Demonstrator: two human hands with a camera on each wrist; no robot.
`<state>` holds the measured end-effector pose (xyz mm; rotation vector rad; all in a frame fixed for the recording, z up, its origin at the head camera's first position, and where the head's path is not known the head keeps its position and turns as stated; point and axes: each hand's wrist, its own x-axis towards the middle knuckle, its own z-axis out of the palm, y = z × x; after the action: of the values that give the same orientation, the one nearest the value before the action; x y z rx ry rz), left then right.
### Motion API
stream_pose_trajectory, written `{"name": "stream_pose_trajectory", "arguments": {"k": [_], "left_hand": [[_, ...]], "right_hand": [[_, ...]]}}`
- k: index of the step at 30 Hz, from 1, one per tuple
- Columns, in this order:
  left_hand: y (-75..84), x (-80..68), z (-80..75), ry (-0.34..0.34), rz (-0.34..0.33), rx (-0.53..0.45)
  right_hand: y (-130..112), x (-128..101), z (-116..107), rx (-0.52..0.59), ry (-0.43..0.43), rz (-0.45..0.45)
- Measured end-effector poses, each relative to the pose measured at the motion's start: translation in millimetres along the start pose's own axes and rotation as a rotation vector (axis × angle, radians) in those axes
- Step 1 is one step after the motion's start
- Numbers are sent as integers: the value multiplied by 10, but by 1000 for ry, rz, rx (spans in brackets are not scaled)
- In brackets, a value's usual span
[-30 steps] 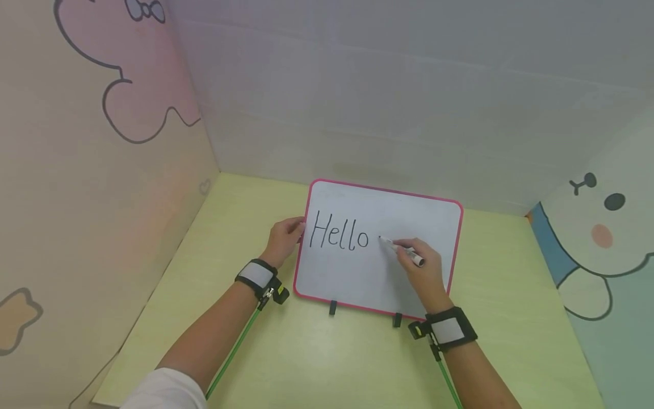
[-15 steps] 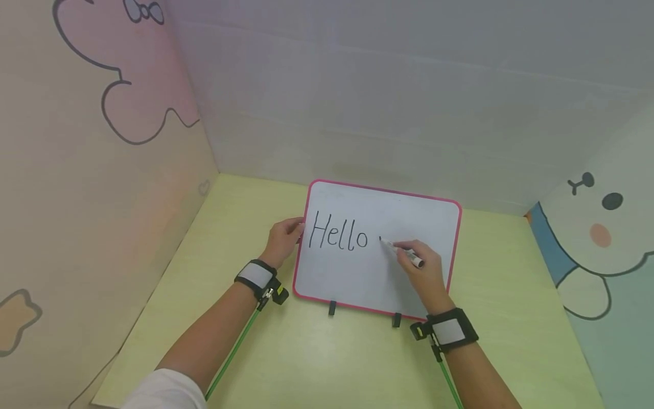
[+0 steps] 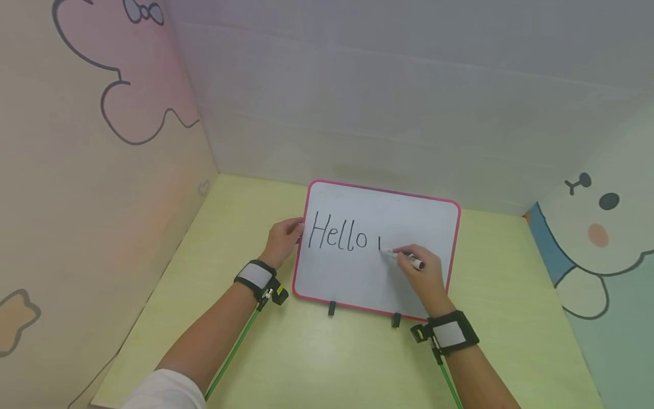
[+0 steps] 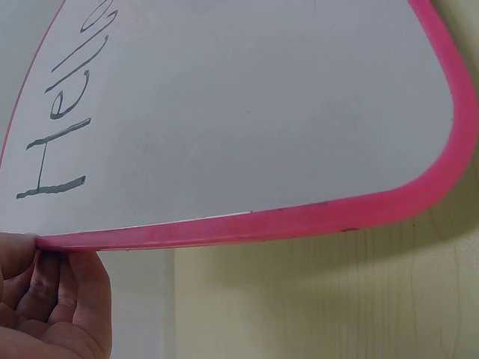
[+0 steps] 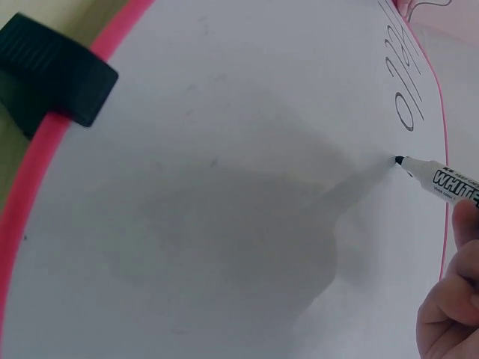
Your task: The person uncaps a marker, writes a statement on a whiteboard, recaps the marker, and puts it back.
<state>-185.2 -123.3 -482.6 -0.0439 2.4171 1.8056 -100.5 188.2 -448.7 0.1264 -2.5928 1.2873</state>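
A whiteboard (image 3: 352, 278) with a pink frame leans back on the table, the word "Hello" (image 3: 338, 233) in black on its left half. My left hand (image 3: 283, 241) pinches the board's left edge, thumb at the front and fingers curled behind, as the left wrist view shows at the pink rim (image 4: 224, 228). My right hand (image 3: 421, 270) grips a white whiteboard marker (image 3: 407, 258) like a pen. In the right wrist view the marker's black tip (image 5: 400, 160) is at the board surface, past the "o". A short vertical black stroke (image 3: 380, 241) stands just above the tip.
Two black feet hold the board's lower edge, a left foot (image 3: 332, 308) and a right foot (image 3: 395, 320). The pale yellow table (image 3: 306, 363) extends around it. A grey wall (image 3: 383, 113) rises close behind, and side walls with cartoon drawings stand left and right.
The marker tip has moved down the board in my right hand, and a dot has become a short vertical stroke. My left hand has stayed at the edge.
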Motion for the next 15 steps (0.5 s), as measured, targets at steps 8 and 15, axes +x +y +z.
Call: {"name": "stream_pose_trajectory", "arguments": {"k": [8, 15], "left_hand": [[-7, 1, 3, 0, -8, 3], [-30, 18, 10, 0, -3, 1]], "right_hand": [[7, -12, 2, 3, -4, 14], [23, -8, 18, -13, 22, 13]]}}
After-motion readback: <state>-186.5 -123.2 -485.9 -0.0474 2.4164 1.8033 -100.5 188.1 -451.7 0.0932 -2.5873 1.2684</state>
